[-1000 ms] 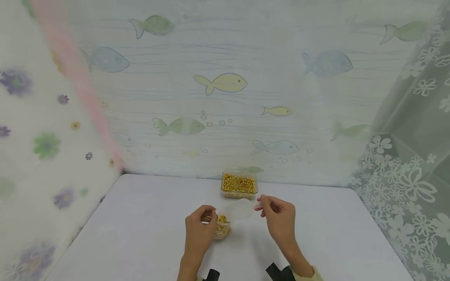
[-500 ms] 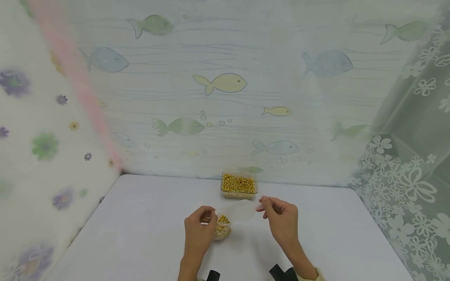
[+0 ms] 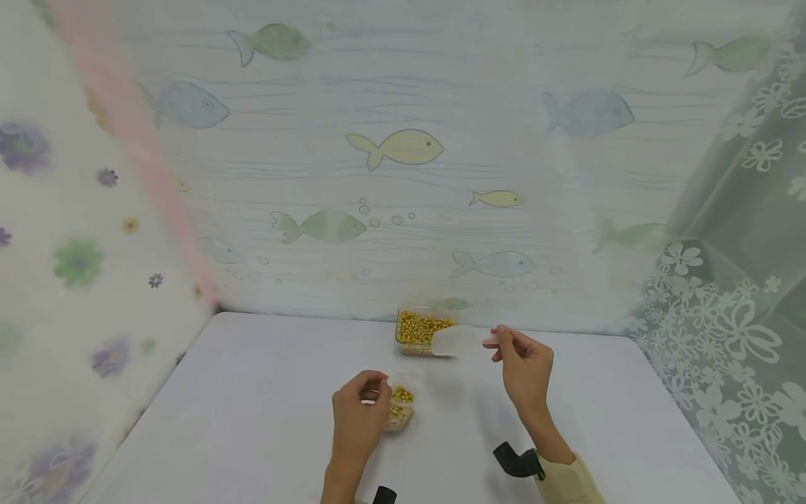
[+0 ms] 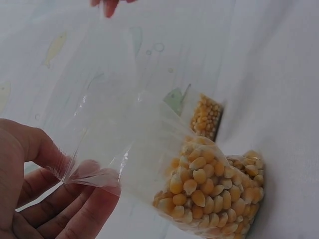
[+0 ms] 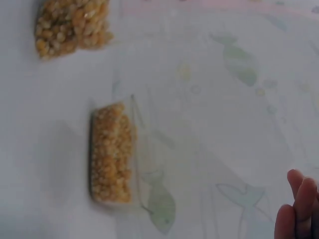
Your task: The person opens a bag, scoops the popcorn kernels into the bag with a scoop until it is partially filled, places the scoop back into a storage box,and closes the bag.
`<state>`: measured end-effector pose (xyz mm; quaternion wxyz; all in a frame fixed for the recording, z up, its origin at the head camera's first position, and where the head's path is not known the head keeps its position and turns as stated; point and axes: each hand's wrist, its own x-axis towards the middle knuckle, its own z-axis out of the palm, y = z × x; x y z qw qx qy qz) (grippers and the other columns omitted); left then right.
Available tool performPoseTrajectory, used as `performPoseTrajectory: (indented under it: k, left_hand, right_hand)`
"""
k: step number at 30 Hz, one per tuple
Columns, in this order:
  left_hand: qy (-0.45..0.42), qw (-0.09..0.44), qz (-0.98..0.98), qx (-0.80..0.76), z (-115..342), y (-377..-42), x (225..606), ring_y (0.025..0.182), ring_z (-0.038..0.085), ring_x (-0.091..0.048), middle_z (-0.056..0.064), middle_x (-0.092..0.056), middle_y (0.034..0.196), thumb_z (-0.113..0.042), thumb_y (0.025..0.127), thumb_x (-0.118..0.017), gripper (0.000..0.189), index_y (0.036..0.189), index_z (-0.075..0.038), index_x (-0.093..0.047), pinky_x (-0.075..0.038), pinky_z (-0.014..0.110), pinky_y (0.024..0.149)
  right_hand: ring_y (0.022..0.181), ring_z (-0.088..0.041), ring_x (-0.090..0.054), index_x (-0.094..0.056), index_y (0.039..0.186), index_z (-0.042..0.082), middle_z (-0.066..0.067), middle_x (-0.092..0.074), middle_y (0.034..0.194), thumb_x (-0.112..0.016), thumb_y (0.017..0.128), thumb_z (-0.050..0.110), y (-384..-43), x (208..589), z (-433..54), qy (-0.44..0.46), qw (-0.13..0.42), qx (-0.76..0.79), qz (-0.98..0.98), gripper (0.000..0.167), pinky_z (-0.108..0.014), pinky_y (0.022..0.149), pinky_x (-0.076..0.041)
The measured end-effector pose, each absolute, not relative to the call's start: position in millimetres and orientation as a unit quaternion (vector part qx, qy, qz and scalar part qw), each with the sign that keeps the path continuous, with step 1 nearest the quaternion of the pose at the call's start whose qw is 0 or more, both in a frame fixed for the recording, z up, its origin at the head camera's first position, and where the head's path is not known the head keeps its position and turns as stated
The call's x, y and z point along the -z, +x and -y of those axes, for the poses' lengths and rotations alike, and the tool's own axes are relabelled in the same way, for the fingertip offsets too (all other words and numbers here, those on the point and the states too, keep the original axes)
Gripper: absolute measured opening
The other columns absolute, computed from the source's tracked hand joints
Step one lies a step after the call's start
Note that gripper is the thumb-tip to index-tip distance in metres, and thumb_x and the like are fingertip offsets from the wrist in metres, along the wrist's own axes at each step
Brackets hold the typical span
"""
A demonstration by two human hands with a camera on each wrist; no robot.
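Observation:
In the head view my left hand [image 3: 360, 409] pinches the upper edge of a clear plastic bag [image 4: 112, 134] between thumb and fingers. Yellow corn kernels [image 4: 214, 199] fill the bag's lower part, which sits on the table. My right hand [image 3: 527, 367] is raised to the right, its thumb and fingers pinching the thin end of a whitish, scoop-shaped piece [image 3: 452, 341]. The broad part of this piece overlaps the front right of a clear rectangular container [image 3: 412, 348] in the head view. Corn fills much of the container. Only fingertips [image 5: 285, 221] of the right hand show in its wrist view.
A white-covered table [image 3: 252, 413] spreads out beneath both hands. Behind it hangs a pale fish-printed backdrop [image 3: 403, 231]. Flower-printed fabric [image 3: 75, 336] stands at the left, and a sheer lace curtain [image 3: 718, 364] at the right. Dark wrist mounts [image 3: 519, 462] sit near the sleeves.
My right hand has moved up and to the right, carrying the whitish scoop-shaped piece away from the bag toward the container. The left hand has stayed at the bag's edge.

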<state>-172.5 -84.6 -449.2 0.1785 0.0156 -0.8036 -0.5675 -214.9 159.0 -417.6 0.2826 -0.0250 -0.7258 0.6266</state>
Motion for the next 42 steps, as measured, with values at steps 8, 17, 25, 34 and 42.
performPoseTrajectory:
  k: [8, 17, 25, 34, 42]
  left_hand:
    - [0.020, 0.174, 0.805, 0.567, 85, -171, 450, 0.064, 0.008, -0.065, 0.001, -0.073, 0.079, 0.001, 0.088, -0.067, 0.012, 0.088, -0.008, -0.074, -0.056, 0.023, 0.059]
    - [0.034, 0.164, 0.810, 0.561, 82, -170, 454, 0.065, 0.008, -0.064, 0.001, -0.072, 0.079, 0.001, 0.089, -0.067, 0.009, 0.091, -0.004, -0.074, -0.056, 0.022, 0.059]
    - [0.038, 0.166, 0.811, 0.559, 83, -170, 452, 0.065, 0.008, -0.064, 0.002, -0.072, 0.079, 0.001, 0.089, -0.067, 0.009, 0.091, -0.004, -0.074, -0.055, 0.022, 0.058]
    - [0.027, 0.167, 0.811, 0.560, 83, -173, 450, 0.065, 0.009, -0.064, 0.006, -0.073, 0.082, 0.002, 0.089, -0.067, 0.009, 0.092, -0.003, -0.074, -0.056, 0.022, 0.059]
    - [0.021, 0.174, 0.814, 0.554, 84, -176, 449, 0.066, 0.008, -0.064, 0.003, -0.073, 0.081, 0.002, 0.089, -0.067, 0.009, 0.091, -0.003, -0.074, -0.056, 0.022, 0.060]
  right_hand:
    - [0.052, -0.015, -0.062, -0.073, 0.094, -0.014, -0.031, -0.071, 0.078, -0.061, 0.100, 0.002, -242, 427, -148, -0.028, 0.286, -0.623, 0.727, 0.022, -0.018, 0.051, -0.049]
    - [0.053, -0.023, -0.064, -0.075, 0.092, -0.011, -0.022, -0.073, 0.075, -0.063, 0.100, 0.011, -285, 478, -145, -0.049, 0.251, -0.612, 0.748, 0.026, -0.022, 0.049, -0.051]
    - [0.056, -0.014, -0.067, -0.073, 0.100, -0.013, -0.018, -0.075, 0.075, -0.060, 0.102, 0.014, -296, 495, -137, -0.116, 0.171, -0.669, 0.714, 0.030, -0.023, 0.055, -0.056]
    - [0.058, -0.005, -0.062, -0.066, 0.114, -0.019, -0.004, -0.075, 0.071, -0.057, 0.104, 0.017, -297, 500, -139, -0.156, 0.106, -0.728, 0.659, 0.038, -0.018, 0.057, -0.055]
    - [0.057, -0.004, -0.061, -0.064, 0.117, -0.020, -0.004, -0.075, 0.071, -0.057, 0.104, 0.017, -296, 496, -140, -0.154, 0.076, -0.746, 0.643, 0.040, -0.018, 0.058, -0.055]
